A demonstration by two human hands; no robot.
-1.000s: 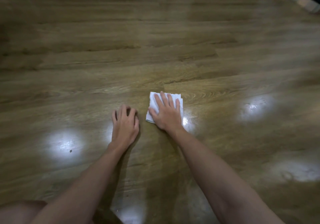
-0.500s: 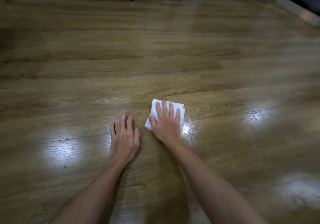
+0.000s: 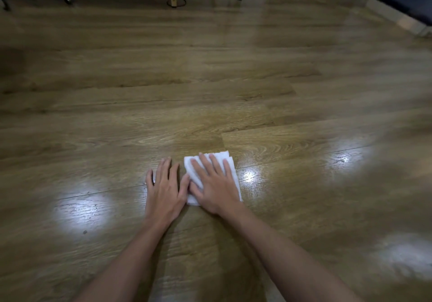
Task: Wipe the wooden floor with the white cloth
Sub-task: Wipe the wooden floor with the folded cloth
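White cloth point(image 3: 230, 163) lay flat on the wooden floor point(image 3: 210, 91) under the open right hand point(image 3: 216, 188); the open left hand point(image 3: 164, 190) beside it held nothing. Pressing evenly would wipe best.

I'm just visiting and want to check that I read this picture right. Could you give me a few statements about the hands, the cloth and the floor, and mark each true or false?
1. The right hand lies flat on the white cloth. True.
2. The left hand is lifting a corner of the cloth. False: it rests palm down on the wooden floor beside the cloth.
3. The cloth is folded into a small pad. True.
4. The cloth is crumpled into a ball inside a fist. False: it lies flat under spread fingers.
5. Bright light reflections show on the floor on both sides of the hands. True.
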